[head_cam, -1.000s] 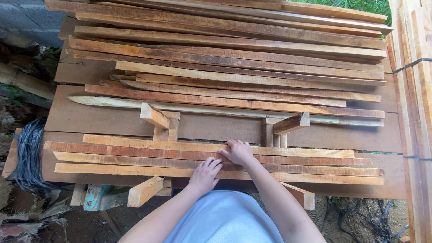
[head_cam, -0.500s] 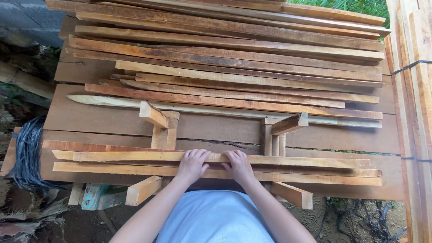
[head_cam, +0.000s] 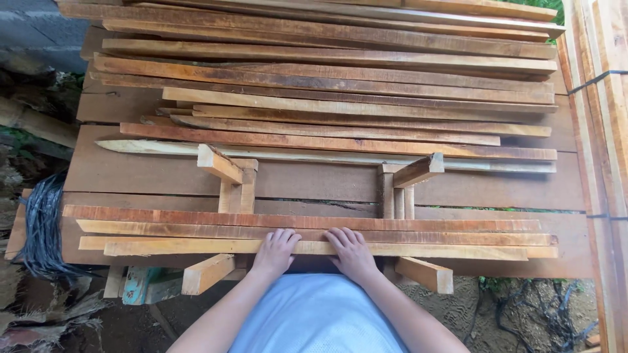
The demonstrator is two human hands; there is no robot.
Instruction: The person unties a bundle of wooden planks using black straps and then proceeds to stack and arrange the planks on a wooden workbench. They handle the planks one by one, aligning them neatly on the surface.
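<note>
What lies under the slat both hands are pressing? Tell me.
Under the pale slat, beneath the left hand and right hand, lie more reddish slats, carried on two angled wooden supports. How the supports join beneath is covered.

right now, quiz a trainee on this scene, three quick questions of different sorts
1. True or false: both hands rest on the nearest wooden strip.
2. What lies at the far left, beside the boards? A) a coil of dark cord B) a red bucket C) a saw
3. The two upright wooden jigs stand on a wide ____.

Key:
1. True: the left hand and right hand lie flat on it, side by side.
2. A, the coil of dark cord.
3. Plank, under the left jig and right jig.
</note>
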